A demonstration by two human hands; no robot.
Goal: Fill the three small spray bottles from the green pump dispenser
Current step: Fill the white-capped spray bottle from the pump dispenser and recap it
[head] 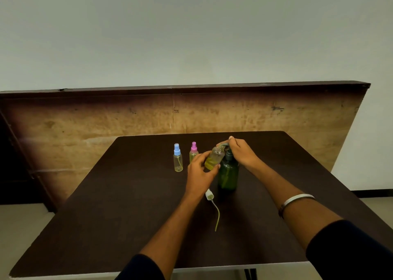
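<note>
Uncapped spray bottle [214, 157] gripped tilted in left hand [201, 169], mouth held at green pump dispenser [228, 173] nozzle — pump head pressed under curled right hand [241, 152] fingers; white sprayer cap [209, 195] laid on bench [127, 205].

We see a dark brown table [110, 216] with a pale front edge. Behind it a worn tan board [106, 126] with a dark top rim leans against a plain grey wall [191, 35]. Pale floor [23, 220] shows at lower left
</note>
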